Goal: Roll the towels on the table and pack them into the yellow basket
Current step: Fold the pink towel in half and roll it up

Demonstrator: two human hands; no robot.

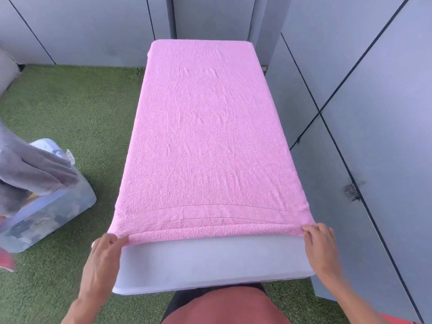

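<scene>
pink towel point(205, 136) lies flat on counter point(210, 260), long axis toward 12 o'clock; left hand point(105, 256) and right hand point(320, 244) each pinch a near-hem corner, equally near.

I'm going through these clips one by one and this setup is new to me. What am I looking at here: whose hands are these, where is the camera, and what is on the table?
There is no machine here: a person does the job with bare hands, and one wide-angle camera worn on the head looks forward and down, so the arms enter from the bottom edge. A pink towel lies spread flat along a white table, covering most of it. The left hand and right hand each pinch a near corner of the towel, where the edge is turned over in a narrow first fold. To the left, on green artificial turf, stands a clear plastic bin with a grey towel draped over it. No yellow basket is in view.
</scene>
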